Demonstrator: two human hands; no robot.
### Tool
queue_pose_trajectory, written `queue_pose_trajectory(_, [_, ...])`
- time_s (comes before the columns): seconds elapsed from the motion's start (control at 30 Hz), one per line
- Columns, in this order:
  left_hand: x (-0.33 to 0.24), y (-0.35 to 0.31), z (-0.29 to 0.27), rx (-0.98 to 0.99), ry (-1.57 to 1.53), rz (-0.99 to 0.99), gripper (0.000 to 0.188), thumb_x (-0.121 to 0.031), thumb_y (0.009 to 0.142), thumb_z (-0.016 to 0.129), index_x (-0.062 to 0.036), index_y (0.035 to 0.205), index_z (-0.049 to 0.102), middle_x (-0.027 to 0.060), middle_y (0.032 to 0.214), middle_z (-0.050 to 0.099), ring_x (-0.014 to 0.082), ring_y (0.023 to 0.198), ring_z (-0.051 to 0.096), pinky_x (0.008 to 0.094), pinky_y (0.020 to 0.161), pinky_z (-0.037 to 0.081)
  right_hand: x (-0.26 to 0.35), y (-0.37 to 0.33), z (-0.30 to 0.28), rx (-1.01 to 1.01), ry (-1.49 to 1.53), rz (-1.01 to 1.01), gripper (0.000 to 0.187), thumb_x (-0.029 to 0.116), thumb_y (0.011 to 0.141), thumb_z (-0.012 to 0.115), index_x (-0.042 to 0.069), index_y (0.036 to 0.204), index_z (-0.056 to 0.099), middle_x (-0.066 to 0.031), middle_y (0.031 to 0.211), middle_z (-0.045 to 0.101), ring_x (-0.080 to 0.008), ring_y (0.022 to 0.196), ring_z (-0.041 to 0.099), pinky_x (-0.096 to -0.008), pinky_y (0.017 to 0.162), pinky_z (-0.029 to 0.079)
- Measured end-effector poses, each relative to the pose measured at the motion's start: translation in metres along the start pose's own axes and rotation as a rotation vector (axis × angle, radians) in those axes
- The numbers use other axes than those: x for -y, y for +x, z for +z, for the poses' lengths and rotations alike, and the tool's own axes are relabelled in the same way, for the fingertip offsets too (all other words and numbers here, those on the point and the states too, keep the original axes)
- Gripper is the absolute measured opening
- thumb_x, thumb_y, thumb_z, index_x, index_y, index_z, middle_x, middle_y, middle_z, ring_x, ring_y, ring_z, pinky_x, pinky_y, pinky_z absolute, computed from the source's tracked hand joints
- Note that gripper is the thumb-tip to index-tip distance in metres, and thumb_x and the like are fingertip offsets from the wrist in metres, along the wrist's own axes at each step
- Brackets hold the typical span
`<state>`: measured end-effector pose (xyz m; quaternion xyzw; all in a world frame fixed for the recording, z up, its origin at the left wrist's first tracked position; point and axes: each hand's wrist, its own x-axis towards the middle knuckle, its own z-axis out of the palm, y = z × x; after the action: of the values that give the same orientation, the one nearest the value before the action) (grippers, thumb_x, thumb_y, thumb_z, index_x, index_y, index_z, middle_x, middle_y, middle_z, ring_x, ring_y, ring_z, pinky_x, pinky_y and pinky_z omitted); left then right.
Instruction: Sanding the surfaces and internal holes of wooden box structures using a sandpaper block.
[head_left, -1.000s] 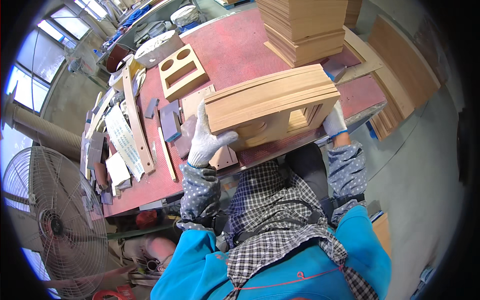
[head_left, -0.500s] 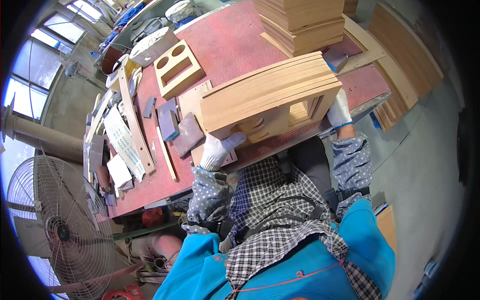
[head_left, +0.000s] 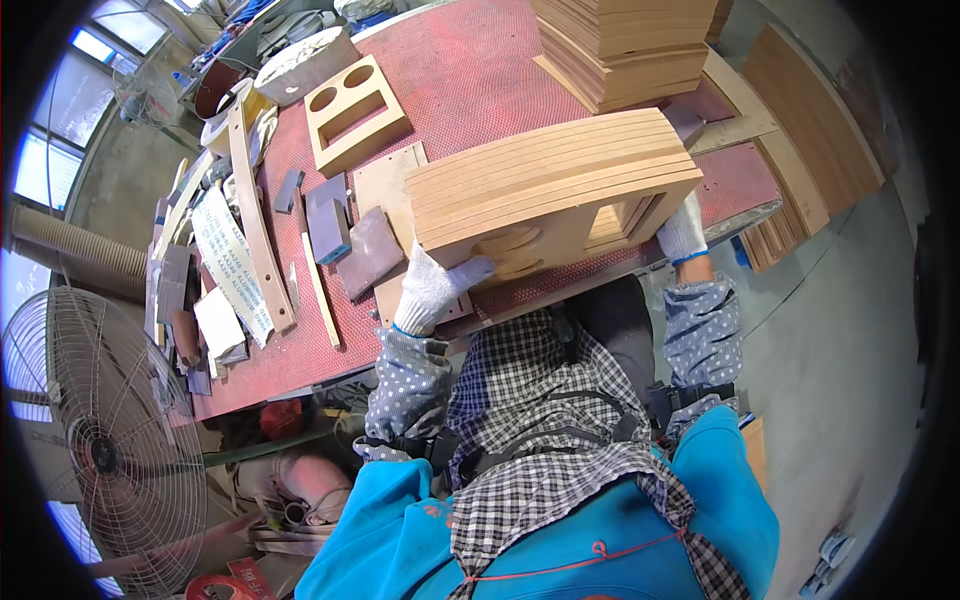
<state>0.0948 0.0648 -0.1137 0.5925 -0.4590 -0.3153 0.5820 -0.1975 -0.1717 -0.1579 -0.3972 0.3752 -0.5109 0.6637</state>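
A stack of wooden panels (head_left: 560, 175) with matching cut-outs stands on its long edge near the table's front side. Round holes and a rectangular opening show on the face toward me. Around its left end is my left hand (head_left: 436, 284), in a white knit glove, the thumb lying across the near face. My right hand (head_left: 684, 232), gloved too, grips the right end; its fingertips are hidden behind the wood. Just left of the stack lie a flat brownish pad (head_left: 370, 254) and a grey-purple sanding block (head_left: 328, 224).
A wooden frame (head_left: 360, 115) with two round holes lies farther back on the red table (head_left: 470, 90). Tall stacked panels (head_left: 630, 50) rise at the back right. Wood strips and sandpaper (head_left: 235, 265) lie left. A caged fan (head_left: 105, 450) stands beside the table.
The panel stack has tipped a little toward me, so more of its top edges show, now more evenly aligned. Both hands stay at its ends. The whole view has shifted slightly.
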Motion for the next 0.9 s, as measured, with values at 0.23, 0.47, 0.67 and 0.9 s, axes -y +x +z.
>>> queue_pose_trajectory(0.23, [0.003,-0.012,0.010,-0.031,-0.126,-0.109,0.061,-0.015,0.081,0.082,0.0023,0.134,0.060,0.0113,0.124,0.066,0.0231,0.113,0.061,0.0373,0.097,0.052,-0.018,-0.008,0.014,-0.115,0.228,-0.063,0.033,0.027,0.104,0.051,0.004,0.124,0.065,-0.0094,0.116,0.071,-0.0199,0.101,0.069,-0.0354,0.089,0.056])
queue_pose_trajectory(0.47, [0.006,-0.010,0.007,-0.049,-0.081,-0.040,0.069,-0.028,0.081,0.079,0.0040,0.138,0.058,0.0136,0.128,0.064,0.0244,0.116,0.059,0.0372,0.100,0.050,-0.017,0.017,-0.020,0.110,0.028,0.002,0.042,0.036,0.106,0.052,0.004,0.131,0.061,-0.0074,0.122,0.068,-0.0202,0.110,0.065,-0.0370,0.094,0.053])
queue_pose_trajectory(0.67, [-0.003,-0.016,0.004,-0.032,-0.029,-0.108,0.075,-0.032,0.084,0.077,0.0020,0.145,0.049,0.0143,0.134,0.058,0.0245,0.121,0.055,0.0384,0.103,0.047,-0.019,0.001,0.007,-0.033,0.045,-0.049,0.045,0.039,0.107,0.052,0.006,0.137,0.057,-0.0075,0.128,0.065,-0.0218,0.117,0.064,-0.0376,0.099,0.053])
queue_pose_trajectory(0.9, [0.027,-0.019,0.015,-0.157,-0.137,-0.063,0.060,-0.036,0.093,0.073,-0.0022,0.138,0.051,0.0010,0.098,0.057,0.0112,0.091,0.054,0.0301,0.085,0.047,-0.006,-0.006,0.024,-0.053,0.135,-0.037,0.038,0.032,0.106,0.051,0.004,0.128,0.063,-0.0077,0.117,0.069,-0.0186,0.104,0.068,-0.0346,0.091,0.055])
